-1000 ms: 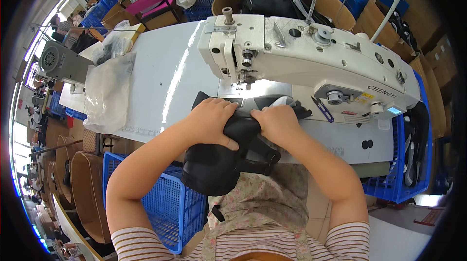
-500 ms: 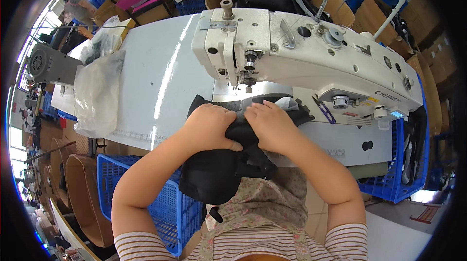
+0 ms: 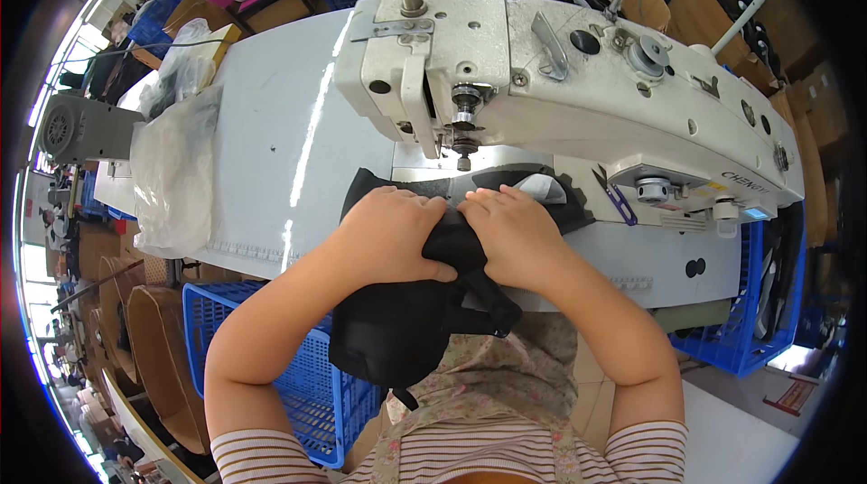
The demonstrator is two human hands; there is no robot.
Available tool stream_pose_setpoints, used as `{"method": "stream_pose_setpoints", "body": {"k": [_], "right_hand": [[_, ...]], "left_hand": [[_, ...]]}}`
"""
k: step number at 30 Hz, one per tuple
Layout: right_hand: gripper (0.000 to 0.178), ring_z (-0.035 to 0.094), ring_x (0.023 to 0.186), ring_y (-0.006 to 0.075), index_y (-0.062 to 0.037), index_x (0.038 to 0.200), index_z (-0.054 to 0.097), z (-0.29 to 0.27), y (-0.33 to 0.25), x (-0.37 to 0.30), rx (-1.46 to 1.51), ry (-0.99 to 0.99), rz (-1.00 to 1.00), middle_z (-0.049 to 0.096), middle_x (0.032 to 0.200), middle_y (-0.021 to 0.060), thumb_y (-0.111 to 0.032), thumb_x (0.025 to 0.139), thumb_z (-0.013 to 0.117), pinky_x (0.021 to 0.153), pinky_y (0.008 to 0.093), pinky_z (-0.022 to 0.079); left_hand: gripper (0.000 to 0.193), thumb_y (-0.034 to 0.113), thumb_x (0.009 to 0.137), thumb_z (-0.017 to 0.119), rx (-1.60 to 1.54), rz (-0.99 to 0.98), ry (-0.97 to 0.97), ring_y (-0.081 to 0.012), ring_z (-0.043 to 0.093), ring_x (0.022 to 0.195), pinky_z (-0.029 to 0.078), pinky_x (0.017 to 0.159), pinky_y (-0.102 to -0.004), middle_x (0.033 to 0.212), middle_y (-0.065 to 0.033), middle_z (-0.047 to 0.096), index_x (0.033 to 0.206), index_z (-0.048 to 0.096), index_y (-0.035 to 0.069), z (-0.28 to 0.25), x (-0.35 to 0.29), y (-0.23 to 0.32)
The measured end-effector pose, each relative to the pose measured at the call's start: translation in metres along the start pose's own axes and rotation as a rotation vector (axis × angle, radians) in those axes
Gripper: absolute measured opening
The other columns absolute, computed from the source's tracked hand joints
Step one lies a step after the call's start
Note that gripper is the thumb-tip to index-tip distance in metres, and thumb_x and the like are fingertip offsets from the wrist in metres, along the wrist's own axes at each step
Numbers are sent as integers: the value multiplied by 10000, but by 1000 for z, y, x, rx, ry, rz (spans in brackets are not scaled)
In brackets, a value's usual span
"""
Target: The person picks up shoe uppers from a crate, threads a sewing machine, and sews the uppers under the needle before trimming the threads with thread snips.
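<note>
**Both hands pressed side by side, palms down**

The left hand (image 3: 390, 233) lies palm down with its fingers curled forward and its thumb stretched toward the other hand. The right hand (image 3: 515, 236) lies flat just beside it, fingers together and pointing forward-left, so that the fingertips of the two nearly meet. Both forearms are bare and come up from the lower edge, bent at the elbows and converging. Striped short sleeves cover the upper arms.

fabric (image 3: 397, 339): its middle, just below the machine (image 3: 578, 87), is covered by both hands
needle: too small to make out under the machine head
blue crate (image 3: 307, 394): partly behind the left forearm
</note>
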State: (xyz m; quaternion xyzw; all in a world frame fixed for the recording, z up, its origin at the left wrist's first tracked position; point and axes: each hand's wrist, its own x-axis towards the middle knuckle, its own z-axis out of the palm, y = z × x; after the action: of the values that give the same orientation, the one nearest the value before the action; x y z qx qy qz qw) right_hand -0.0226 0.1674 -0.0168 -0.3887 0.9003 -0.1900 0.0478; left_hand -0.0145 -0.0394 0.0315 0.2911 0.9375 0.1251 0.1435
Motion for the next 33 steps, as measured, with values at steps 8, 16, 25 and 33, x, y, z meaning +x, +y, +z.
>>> {"method": "stream_pose_setpoints", "body": {"k": [8, 16, 25, 33], "right_hand": [[305, 615, 1007, 289, -39, 934, 581, -6, 15, 30, 36, -6, 38, 639, 948, 110, -24, 643, 672, 1007, 439, 419], [284, 626, 964, 289, -35, 910, 576, -5, 17, 32, 55, -9, 37, 647, 898, 112, -6, 640, 660, 994, 444, 432], [256, 632, 913, 313, -29, 897, 570, 0, 19, 29, 67, 103, -24, 645, 865, 116, -1, 653, 643, 978, 452, 439], [555, 608, 923, 360, -21, 1143, 600, -13, 20, 43, 49, -95, 95, 647, 906, 176, 17, 591, 647, 802, 436, 494]], "left_hand": [[600, 463, 601, 802, 5, -113, -93, -366, 625, 843, 485, 758, -452, 845, -169, 640, 972, 621, 28, -19, 22, -18], [748, 456, 580, 808, -132, -69, -88, -366, 627, 941, 487, 862, -414, 976, -188, 664, 1156, 615, 20, -28, 13, -37], [712, 456, 599, 790, -103, -174, -232, -370, 625, 960, 479, 861, -432, 997, -189, 665, 1153, 623, 41, -32, 20, -31], [678, 463, 612, 778, -128, -184, -207, -365, 643, 918, 492, 820, -430, 947, -190, 677, 1135, 633, 56, -34, 25, -41]]}}
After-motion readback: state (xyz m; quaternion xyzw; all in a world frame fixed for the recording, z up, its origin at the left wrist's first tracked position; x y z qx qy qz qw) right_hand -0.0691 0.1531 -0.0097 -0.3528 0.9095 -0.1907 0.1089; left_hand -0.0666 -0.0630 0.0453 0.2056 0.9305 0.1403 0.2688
